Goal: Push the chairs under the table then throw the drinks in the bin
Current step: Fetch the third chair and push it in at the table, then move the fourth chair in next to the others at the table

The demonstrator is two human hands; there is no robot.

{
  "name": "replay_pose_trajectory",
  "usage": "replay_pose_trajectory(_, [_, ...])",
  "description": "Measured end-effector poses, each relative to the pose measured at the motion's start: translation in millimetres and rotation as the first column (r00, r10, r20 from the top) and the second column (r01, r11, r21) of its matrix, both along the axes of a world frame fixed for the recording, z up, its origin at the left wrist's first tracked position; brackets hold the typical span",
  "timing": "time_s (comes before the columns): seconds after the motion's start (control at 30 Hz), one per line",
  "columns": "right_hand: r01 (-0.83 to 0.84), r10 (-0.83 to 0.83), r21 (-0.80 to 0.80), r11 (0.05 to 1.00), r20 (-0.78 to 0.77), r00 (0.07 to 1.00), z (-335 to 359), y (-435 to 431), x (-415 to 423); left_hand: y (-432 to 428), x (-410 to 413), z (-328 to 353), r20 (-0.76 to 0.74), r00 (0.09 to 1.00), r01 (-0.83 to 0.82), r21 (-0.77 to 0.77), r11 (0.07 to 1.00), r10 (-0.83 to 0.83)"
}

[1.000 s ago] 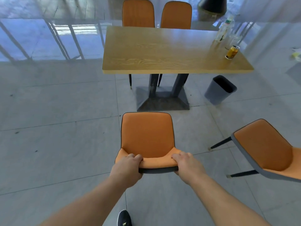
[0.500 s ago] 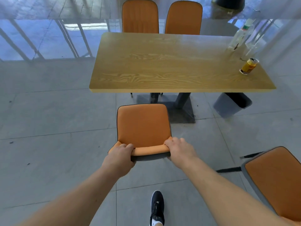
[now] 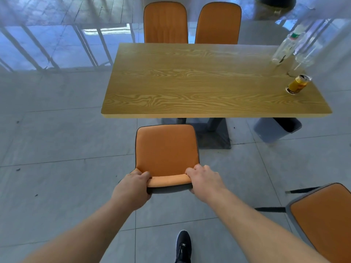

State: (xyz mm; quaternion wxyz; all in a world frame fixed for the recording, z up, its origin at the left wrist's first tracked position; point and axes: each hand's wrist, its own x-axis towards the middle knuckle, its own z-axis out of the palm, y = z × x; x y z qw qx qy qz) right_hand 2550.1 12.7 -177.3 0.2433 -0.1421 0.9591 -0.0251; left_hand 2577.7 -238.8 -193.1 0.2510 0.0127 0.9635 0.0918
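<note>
An orange chair [image 3: 165, 149] stands just short of the near edge of the wooden table [image 3: 190, 86]. My left hand [image 3: 133, 188] and my right hand [image 3: 204, 180] both grip the top of its backrest. A second orange chair [image 3: 322, 221] stands away from the table at the lower right. On the table's right end are a gold drink can [image 3: 297, 84] and two clear plastic bottles [image 3: 284, 48]. A grey bin [image 3: 273, 130] stands on the floor under the table's right end, partly hidden by the tabletop.
Two more orange chairs [image 3: 191, 23] are tucked in at the table's far side. The table's dark pedestal base [image 3: 210, 135] is on the floor right of the chair's seat. My shoe [image 3: 183, 245] is on the grey tiles behind the chair.
The chair in my hands has moved forward toward the table, and I have stepped after it. The table and bin now look closer; the second chair has slid toward the lower right.
</note>
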Motion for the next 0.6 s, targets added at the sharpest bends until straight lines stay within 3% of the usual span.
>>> replay_pose_trajectory(0.1, [0.024, -0.025, 0.039, 0.999, 0.033, 0.999, 1, -2, 22, 2, 15, 4, 0.08, 0.996, 0.032, 0.022, 0.999, -0.034])
replay_pose_trajectory(0.2, [0.11, -0.11, 0.037, 0.993, -0.009, 0.994, 20, -1, 46, 6, 21, 29, 0.052, 0.996, 0.073, 0.045, 0.996, -0.076])
replay_pose_trajectory(0.37, [0.299, -0.303, -0.06, 0.952, -0.29, 0.908, 120, 9, 96, 22, 22, 131, -0.298, 0.939, 0.216, 0.131, 0.968, -0.169])
replay_pose_trajectory(0.6, [0.498, -0.422, -0.079, 0.863, -0.656, 0.626, 318, 55, 211, 94, 70, 312, -0.624, 0.697, 0.552, 0.153, 0.82, -0.353])
